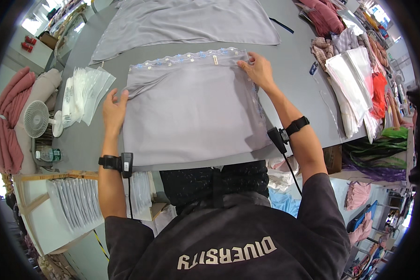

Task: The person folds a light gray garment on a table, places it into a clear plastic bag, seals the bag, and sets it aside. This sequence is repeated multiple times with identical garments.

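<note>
A light grey fabric piece (196, 115), folded into a rough rectangle, lies in front of me with a blue and white floral scalloped trim along its far and right edges. A small pale label (215, 60) shows near its far right corner. My right hand (257, 68) pinches that corner between thumb and fingers. At the left edge, my left hand (115, 105) touches the cloth beside some diagonal creases, its fingers apart. Another grey cloth (189, 24) is spread farther up the table.
Clear plastic bags (87, 92), a white fan (36, 119) and a water bottle (49, 155) are at the left. To the right lie a small dark blue object (313, 68), stacked plastic sleeves (351, 84) and bundled fabrics (323, 17). A black strip (281, 25) pokes out beyond the far cloth.
</note>
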{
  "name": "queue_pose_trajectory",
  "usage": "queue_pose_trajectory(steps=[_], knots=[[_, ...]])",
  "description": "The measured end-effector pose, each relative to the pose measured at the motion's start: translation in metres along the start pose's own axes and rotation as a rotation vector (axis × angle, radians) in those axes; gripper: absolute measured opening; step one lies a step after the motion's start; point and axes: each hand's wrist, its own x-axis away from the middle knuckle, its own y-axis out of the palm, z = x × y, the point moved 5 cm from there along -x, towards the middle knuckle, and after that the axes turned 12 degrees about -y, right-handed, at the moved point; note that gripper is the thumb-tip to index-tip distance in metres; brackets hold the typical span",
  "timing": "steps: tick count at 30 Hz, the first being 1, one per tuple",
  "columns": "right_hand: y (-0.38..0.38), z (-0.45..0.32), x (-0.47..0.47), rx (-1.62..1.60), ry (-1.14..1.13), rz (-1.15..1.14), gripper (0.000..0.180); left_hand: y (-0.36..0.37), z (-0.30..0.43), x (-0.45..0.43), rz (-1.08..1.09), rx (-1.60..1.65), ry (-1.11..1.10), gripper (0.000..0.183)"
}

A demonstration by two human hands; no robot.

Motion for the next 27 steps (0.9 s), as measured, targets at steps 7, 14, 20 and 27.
queue_pose_trajectory(steps=[7, 14, 20, 27], knots=[[0.012, 0.007, -0.02, 0.102, 0.175, -0.374, 0.06, 0.039, -0.015, 0.045, -0.049, -0.321, 0.437, 0.058], [0.039, 0.012, -0.031, -1.003, 0.581, -0.216, 0.025, 0.041, -0.014, 0.051, -0.092, -0.355, 0.377, 0.056], [0.013, 0.031, -0.026, -0.347, 0.321, 0.07, 0.037, 0.038, -0.012, 0.057, -0.088, -0.315, 0.386, 0.053], [-0.055, 0.005, 0.064, -0.104, -0.037, -0.001, 0.028, -0.021, -0.035, 0.082, -0.021, -0.05, 0.31, 0.032]])
